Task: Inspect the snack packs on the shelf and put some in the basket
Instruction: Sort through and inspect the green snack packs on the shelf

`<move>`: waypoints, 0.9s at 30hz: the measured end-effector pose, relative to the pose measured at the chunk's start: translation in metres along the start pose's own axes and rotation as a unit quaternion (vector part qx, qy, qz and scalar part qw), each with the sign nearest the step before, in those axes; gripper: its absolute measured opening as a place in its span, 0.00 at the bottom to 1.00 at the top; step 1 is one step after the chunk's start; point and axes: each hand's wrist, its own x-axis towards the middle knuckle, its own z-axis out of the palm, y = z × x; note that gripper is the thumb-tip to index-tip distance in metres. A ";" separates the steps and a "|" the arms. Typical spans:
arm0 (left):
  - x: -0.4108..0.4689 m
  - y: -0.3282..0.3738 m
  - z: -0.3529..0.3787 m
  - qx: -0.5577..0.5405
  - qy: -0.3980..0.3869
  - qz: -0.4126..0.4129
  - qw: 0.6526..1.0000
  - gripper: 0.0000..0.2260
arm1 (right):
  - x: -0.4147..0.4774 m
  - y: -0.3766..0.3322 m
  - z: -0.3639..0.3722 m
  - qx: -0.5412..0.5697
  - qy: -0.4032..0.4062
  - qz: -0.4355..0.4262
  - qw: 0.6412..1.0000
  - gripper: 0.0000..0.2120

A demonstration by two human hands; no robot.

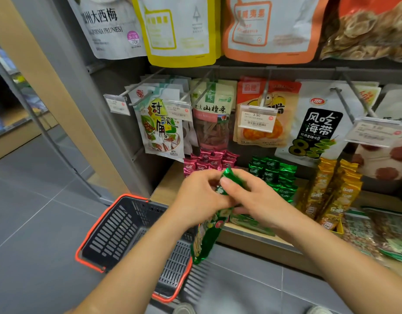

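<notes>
Holds a green snack pack point(205, 242) with the left grip point(199, 197) and the right grip point(252, 196), both curled tight round its top end. Lets the long lower part hang down just under the grips, over the near side of the basket point(94, 227).

Looks like the checking step, with the pack not yet dropped in. Shows no pack inside the basket, judging by the bare slats down and left of the grips. Leaves most of the job to do, then: finish looking, drop this one in, pick some more. Has plenty to pick from on the shelf point(167, 185) just behind the grips: pink packs point(209, 160) straight behind, green packs point(274, 175) to the right, yellow packs point(331, 191) farther right.

Hides the middle of the held pack inside the grips, so cannot tell if one pack or two stuck together. Blurs its print too much to read. Covers the right part of the basket with the left arm point(136, 264) and the hanging pack. Cuts off the big hanging bags point(184, 30) high above the grips at the top edge.
</notes>
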 end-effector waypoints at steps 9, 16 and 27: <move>0.002 -0.001 0.022 0.160 0.073 0.044 0.983 0.21 | 0.001 0.002 -0.006 -0.053 0.127 -0.012 0.990 0.14; -0.001 -0.008 0.022 0.228 0.026 0.066 0.971 0.21 | 0.002 0.001 -0.027 -0.015 0.210 -0.011 0.978 0.09; -0.005 -0.021 0.002 0.345 -0.147 0.081 0.923 0.17 | -0.013 -0.002 -0.066 -0.356 -0.011 -0.043 0.934 0.28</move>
